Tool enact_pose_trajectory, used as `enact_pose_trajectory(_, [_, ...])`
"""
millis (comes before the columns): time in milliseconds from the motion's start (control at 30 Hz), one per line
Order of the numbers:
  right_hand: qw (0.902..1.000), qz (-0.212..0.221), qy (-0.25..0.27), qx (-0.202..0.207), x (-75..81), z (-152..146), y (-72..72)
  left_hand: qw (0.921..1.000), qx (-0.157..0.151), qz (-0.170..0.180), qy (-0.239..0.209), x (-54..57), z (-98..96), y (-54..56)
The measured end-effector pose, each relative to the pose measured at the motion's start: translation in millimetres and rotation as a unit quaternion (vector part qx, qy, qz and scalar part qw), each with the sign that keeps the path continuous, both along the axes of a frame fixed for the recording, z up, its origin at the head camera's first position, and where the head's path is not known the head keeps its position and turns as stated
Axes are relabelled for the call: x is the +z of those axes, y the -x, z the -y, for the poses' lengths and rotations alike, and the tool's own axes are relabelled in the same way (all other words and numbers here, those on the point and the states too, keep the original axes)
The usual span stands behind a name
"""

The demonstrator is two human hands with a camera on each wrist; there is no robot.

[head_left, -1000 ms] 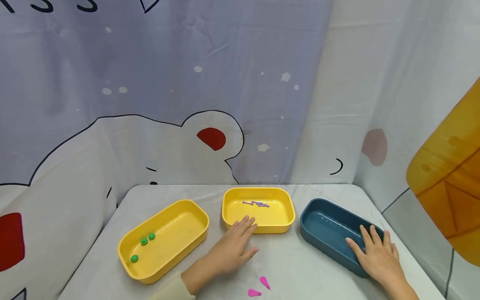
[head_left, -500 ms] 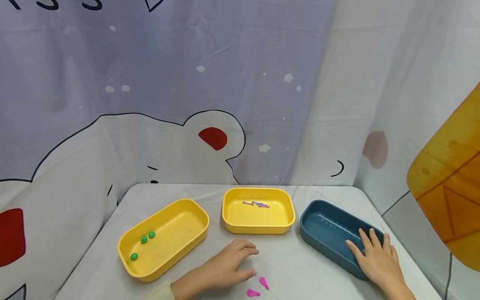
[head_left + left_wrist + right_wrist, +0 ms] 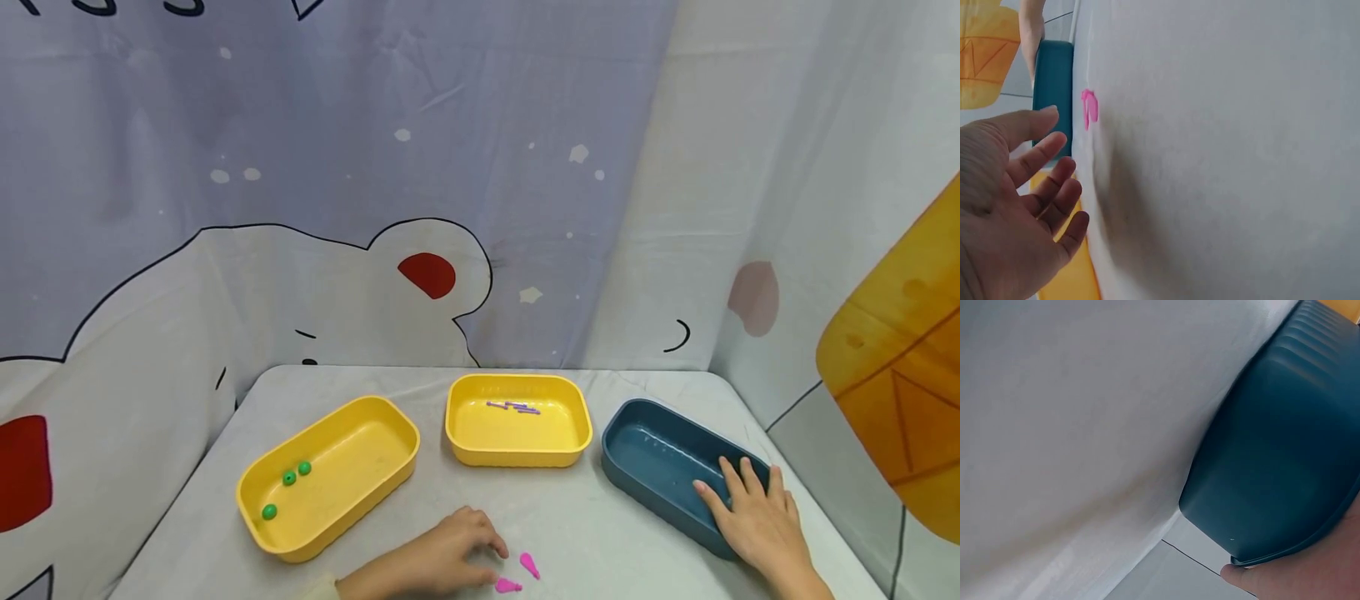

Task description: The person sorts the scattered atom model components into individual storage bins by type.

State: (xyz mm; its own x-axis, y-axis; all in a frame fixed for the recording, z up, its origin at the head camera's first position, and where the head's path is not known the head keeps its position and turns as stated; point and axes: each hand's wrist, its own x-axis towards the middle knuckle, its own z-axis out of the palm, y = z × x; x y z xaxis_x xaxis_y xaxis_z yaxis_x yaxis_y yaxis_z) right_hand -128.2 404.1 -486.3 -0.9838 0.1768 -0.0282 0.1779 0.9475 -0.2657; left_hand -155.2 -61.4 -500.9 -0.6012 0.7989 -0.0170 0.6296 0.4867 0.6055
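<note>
My left hand (image 3: 450,554) hovers low over the table with its fingers loosely bent, just left of two small pink bulb-shaped pieces. One pink piece (image 3: 529,566) lies a bit farther back than the other pink piece (image 3: 507,586). In the left wrist view, nothing sits between the thumb and fingers of the left hand (image 3: 1029,187), and the pink pieces (image 3: 1090,109) lie beyond the fingertips. My right hand (image 3: 761,525) rests over the near right end of a dark blue tray (image 3: 663,512), fingers spread across its rim. The right wrist view shows this hand (image 3: 1316,569) at that rim.
A yellow tray (image 3: 517,458) at the back middle holds several thin purple sticks (image 3: 517,407). Another yellow tray (image 3: 360,450), slanted at the left, holds green beads (image 3: 288,477). A printed curtain (image 3: 337,125) hangs behind the white-covered table (image 3: 570,517).
My left hand has drawn back from the front of the middle yellow tray, down toward the pink pieces, and its fingers have bent more. The right hand stays on the blue tray.
</note>
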Motion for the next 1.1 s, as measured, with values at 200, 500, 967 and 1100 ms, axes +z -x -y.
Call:
enact_pose_trajectory(200, [1.0000, 0.004, 0.001, -0.003, -1.4, -0.3, -0.8, 0.9990, 0.025, 0.025, 0.026, -7.2, -6.6, -6.2])
enact_pose_trajectory(500, [1.0000, 0.004, 0.000, -0.003, -0.5, -0.4, -0.1, 0.9973, 0.055, -0.005, 0.049, -12.9, -13.7, -10.4])
enact_pose_trajectory(967, [1.0000, 0.002, 0.002, 0.000, -0.3, 0.9, 1.6, 0.9950, 0.066, -0.009, 0.075, -13.5, -20.2, -9.2])
enact_pose_trajectory(1100, [1.0000, 0.007, 0.004, -0.002, -1.4, -0.5, 0.7, 0.9948, 0.061, -0.012, 0.080, -12.3, -22.2, -8.7])
